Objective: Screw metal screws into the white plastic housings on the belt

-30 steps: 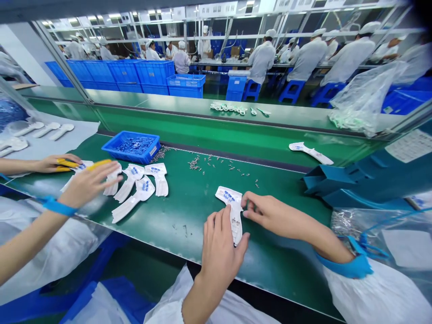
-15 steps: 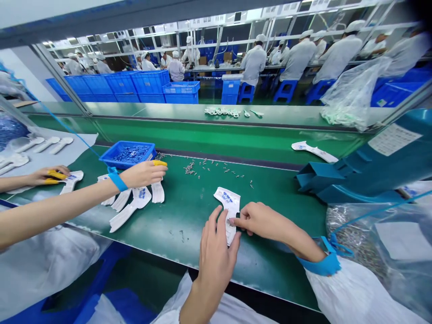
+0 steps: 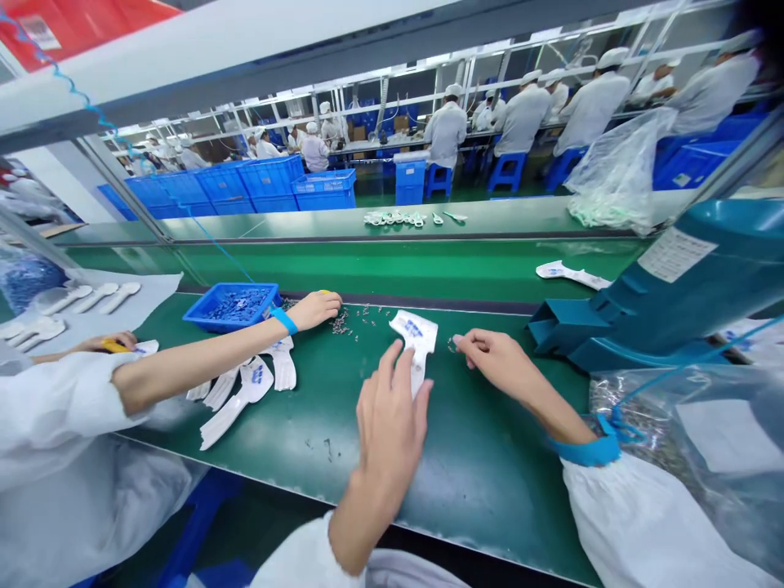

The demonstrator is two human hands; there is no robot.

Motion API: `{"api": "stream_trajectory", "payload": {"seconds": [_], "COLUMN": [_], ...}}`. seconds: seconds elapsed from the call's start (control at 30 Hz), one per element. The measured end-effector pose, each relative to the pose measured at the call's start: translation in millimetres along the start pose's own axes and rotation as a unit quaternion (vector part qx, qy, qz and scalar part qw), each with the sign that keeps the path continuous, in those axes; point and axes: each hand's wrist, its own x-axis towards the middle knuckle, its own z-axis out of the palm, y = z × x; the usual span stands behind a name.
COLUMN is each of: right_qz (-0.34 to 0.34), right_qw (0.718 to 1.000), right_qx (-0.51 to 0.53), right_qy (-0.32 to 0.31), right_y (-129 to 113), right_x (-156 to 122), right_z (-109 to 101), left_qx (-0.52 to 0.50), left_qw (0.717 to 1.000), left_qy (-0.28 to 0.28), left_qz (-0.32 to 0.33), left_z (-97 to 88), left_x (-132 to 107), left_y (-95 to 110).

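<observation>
My left hand (image 3: 392,412) holds a white curved plastic shell (image 3: 415,331) on the green bench, its fingers along one side and its thumb on the other. Blue pieces sit in the shell's wide far end; my hand hides much of the narrow near end. To the right of the shell, my right hand (image 3: 499,359) is closed in a pinch low over the bench. Tiny metal parts (image 3: 452,346) lie at its fingertips. Whether one is between the fingers is too small to tell.
A neighbour's hand (image 3: 315,309) reaches over scattered metal parts (image 3: 340,323) at the left. Near it are a blue tray (image 3: 199,314) of blue pieces and several white shells (image 3: 254,380). A teal machine (image 3: 674,286) and a clear bag of small parts (image 3: 630,408) stand right.
My right hand has left the shell and moved right and away to the loose metal parts. My left hand and the shell have shifted slightly away from me. The neighbour's hand has moved right.
</observation>
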Motion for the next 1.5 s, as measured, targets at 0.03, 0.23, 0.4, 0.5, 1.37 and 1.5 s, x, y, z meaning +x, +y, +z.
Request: {"api": "stream_trajectory", "payload": {"seconds": [0.03,0.23,0.4,0.5,1.37,1.5], "right_qz": [-0.005,-0.114,-0.136,-0.131,-0.194,-0.188], "right_qw": [0.999,0.983,0.980,0.979,0.944,0.950], "right_qx": [-0.027,-0.106,-0.119,-0.131,-0.258,-0.243], "right_qy": [0.037,0.098,0.082,0.082,0.064,0.055], "right_y": [8,33,32,30,34,37], "right_x": [4,9,7,7,3,3], "right_z": [2,25,27,26,40,41], "left_qx": [0.011,0.069,0.089,0.093,0.249,0.216], "left_qw": [1.000,0.996,0.992,0.991,0.957,0.969], "left_qy": [-0.006,-0.059,-0.087,-0.098,-0.018,-0.035], "left_qz": [0.005,0.003,-0.006,-0.002,-0.148,-0.117], "left_z": [0.2,48.9,92.4,102.0,-48.4,-37.8], "left_x": [19,142,198,214,-59,-66], "left_y": [3,12,8,8,-165,-131]}}
